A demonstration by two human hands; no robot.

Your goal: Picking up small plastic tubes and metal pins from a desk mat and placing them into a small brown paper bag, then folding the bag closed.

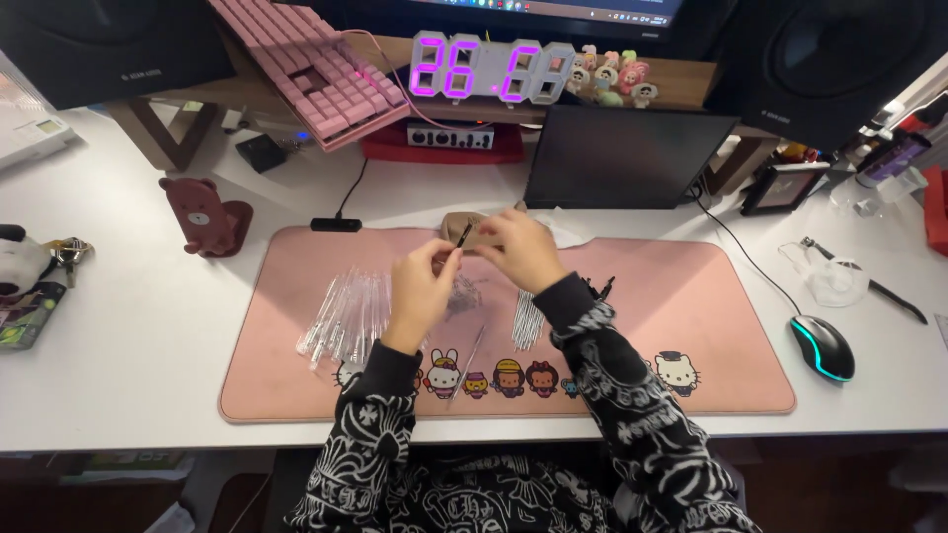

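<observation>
My left hand (422,286) and my right hand (518,250) meet over the back of a pink desk mat (691,326). Together they pinch a thin dark pen part (463,235) between their fingertips. On the mat to the left lies a pile of clear plastic pen tubes (346,314). A smaller bundle of thin refills (526,319) lies under my right wrist, and a single slim tube (472,353) rests between my forearms. A small heap of tiny parts (462,293) sits just beside my left hand. Both sleeves are black with white patterns.
A black mouse (822,347) sits right of the mat. Behind stand a dark tablet screen (627,158), a glowing digital clock (491,69), a pink keyboard (311,64) on a shelf and two black speakers. A brown bear-shaped stand (204,217) is at the left.
</observation>
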